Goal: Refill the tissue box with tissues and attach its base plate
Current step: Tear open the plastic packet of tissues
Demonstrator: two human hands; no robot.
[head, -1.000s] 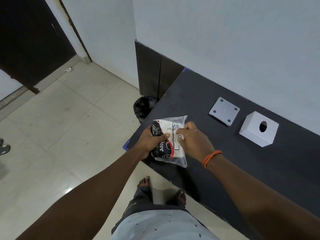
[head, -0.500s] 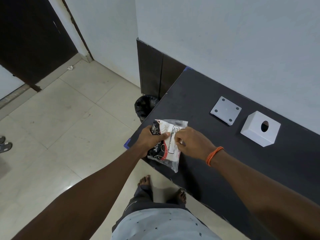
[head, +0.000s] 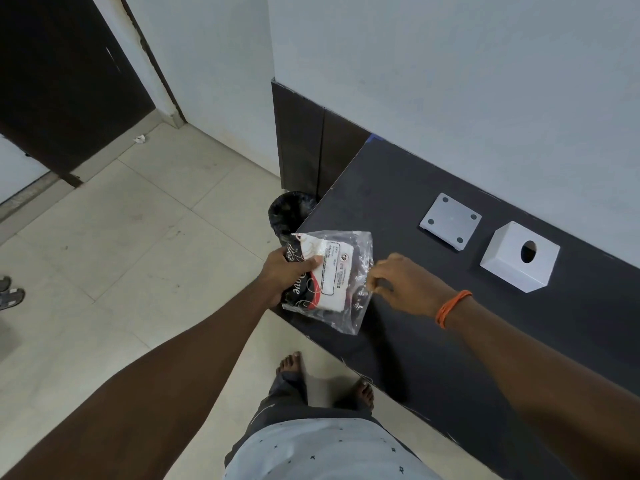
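Note:
A plastic tissue pack, black, red and white with a clear wrapper, hangs over the near left corner of the black table. My left hand grips its left side. My right hand pinches the clear wrapper's right edge and pulls it outward. Further right on the table sits the white tissue box, its round hole facing up. The white square base plate, with a dark dot near each corner, lies flat just left of the box.
A black bin stands on the tiled floor beside the table's left end. A white wall runs behind the table. My bare feet are below the table's front edge. A sandal lies at far left.
My right hand has moved right, away from the pack's label, stretching the clear wrapper open. The pack has turned a little in my left hand.

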